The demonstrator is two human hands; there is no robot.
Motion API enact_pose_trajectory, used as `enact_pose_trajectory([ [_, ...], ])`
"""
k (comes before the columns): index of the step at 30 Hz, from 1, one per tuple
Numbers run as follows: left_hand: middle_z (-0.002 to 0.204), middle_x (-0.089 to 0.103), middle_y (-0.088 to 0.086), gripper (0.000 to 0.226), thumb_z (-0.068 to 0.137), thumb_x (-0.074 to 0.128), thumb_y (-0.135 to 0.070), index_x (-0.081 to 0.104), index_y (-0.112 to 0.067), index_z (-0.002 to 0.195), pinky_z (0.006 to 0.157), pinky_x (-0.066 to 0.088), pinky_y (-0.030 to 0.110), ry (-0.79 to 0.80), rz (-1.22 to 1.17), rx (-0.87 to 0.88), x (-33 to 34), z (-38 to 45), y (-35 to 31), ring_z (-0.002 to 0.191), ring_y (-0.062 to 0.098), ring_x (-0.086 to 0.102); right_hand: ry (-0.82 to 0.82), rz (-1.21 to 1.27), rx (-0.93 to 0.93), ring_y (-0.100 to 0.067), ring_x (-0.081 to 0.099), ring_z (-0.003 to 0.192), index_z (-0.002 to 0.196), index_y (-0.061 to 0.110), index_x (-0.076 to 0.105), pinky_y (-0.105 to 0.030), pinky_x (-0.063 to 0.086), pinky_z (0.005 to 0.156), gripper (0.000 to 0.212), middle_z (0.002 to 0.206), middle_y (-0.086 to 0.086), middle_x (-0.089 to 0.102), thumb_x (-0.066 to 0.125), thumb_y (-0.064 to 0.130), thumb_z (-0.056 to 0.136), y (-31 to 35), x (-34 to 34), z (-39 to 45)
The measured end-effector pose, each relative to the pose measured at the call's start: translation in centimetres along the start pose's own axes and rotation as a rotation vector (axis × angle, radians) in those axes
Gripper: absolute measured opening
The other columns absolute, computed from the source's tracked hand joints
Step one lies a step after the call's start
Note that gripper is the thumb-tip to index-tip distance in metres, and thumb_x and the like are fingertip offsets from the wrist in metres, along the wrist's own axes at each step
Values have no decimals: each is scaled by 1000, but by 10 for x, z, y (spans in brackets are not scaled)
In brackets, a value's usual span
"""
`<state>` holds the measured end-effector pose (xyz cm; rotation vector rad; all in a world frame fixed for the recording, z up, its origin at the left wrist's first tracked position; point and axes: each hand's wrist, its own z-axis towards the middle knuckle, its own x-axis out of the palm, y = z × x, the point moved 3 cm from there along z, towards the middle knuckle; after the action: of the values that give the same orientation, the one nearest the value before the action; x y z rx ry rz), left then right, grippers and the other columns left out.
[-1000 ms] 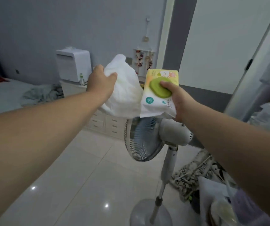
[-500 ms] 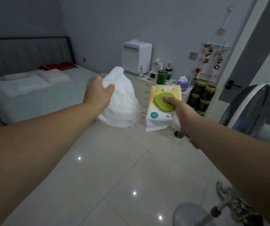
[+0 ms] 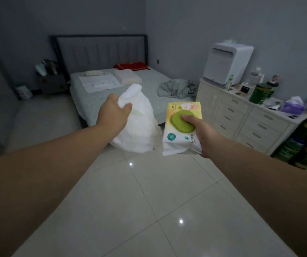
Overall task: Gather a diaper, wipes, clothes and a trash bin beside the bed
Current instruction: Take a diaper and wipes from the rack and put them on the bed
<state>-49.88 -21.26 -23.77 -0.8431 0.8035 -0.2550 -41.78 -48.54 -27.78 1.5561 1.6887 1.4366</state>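
Though held, wipes pack (image 3: 181, 128) print unreadable.

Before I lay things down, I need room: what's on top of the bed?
On the bed: a white mat, a pillow, a red cloth and crumpled grey clothes. The diaper covers part of its near edge.

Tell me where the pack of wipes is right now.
In the head view, the pack of wipes is right of centre, held in the right hand beside the white diaper, out above the tiled floor.
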Motion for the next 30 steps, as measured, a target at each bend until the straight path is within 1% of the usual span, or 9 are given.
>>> enact_pose_trajectory([
  [3, 82, 51, -11, 29, 92, 60, -46, 48, -21, 102, 54, 32, 24, -34, 33, -61, -11, 17, 27, 71, 3, 48, 38, -32, 25, -39, 76, 88, 122, 16, 63, -53, 59, 68, 56, 104, -18, 77, 85, 31, 72, -7, 27, 36],
  [8, 80, 48, -12, 28, 93, 61, -42, 48, -17, 101, 53, 29, 22, -71, 82, -109, -12, 49, 61, 68, 1, 45, 102, -55, 31, -43, 73, 95, 123, 15, 63, -64, 54, 87, 67, 108, -19, 76, 90, 31, 64, -8, 61, 97],
  [10, 80, 49, -11, 29, 93, 61, -42, 48, -17, 101, 53, 30, 23, -87, 101, -149, -7, 71, 73, 68, 1, 45, 146, -58, 53, -42, 73, 96, 123, 15, 64, -64, 54, 89, 64, 109, -19, 75, 89, 31, 66, -4, 74, 128],
  [13, 82, 51, -8, 29, 92, 60, -42, 49, -17, 100, 53, 32, 26, -111, 110, -198, 4, 102, 89, 70, 5, 48, 192, -58, 75, -40, 74, 96, 122, 14, 65, -59, 57, 86, 58, 108, -19, 76, 87, 30, 70, 5, 90, 173],
  [17, 82, 51, -7, 30, 92, 60, -43, 49, -16, 101, 54, 31, 30, -166, 137, -270, 17, 152, 113, 69, 6, 47, 259, -60, 114, -41, 73, 98, 123, 12, 65, -56, 58, 85, 51, 110, -20, 75, 83, 26, 78, 22, 112, 236],
  [23, 82, 52, -7, 27, 91, 61, -43, 46, -21, 94, 55, 31, 30, -223, 149, -302, 13, 207, 149, 70, 5, 48, 311, -23, 169, -39, 75, 88, 119, 9, 64, -47, 61, 62, 39, 104, -21, 76, 77, 21, 85, 38, 150, 296],
  [25, 81, 52, -8, 26, 91, 61, -45, 46, -23, 94, 54, 31, 30, -228, 163, -323, 7, 227, 170, 70, 5, 48, 323, -42, 182, -38, 76, 89, 119, 10, 64, -46, 61, 62, 38, 104, -21, 76, 76, 23, 86, 38, 174, 319],
  [28, 82, 52, -12, 23, 91, 61, -44, 48, -25, 96, 55, 31, 23, -242, 149, -318, -4, 254, 201, 71, 1, 47, 349, -39, 201, -38, 76, 87, 120, 9, 65, -45, 61, 60, 36, 105, -21, 76, 74, 21, 87, 31, 212, 346],
  [30, 81, 52, -13, 22, 91, 62, -42, 49, -25, 97, 55, 31, 23, -252, 144, -310, -13, 273, 225, 71, 0, 47, 358, -45, 209, -38, 75, 88, 122, 8, 65, -44, 61, 60, 37, 107, -22, 75, 73, 20, 87, 25, 241, 365],
])
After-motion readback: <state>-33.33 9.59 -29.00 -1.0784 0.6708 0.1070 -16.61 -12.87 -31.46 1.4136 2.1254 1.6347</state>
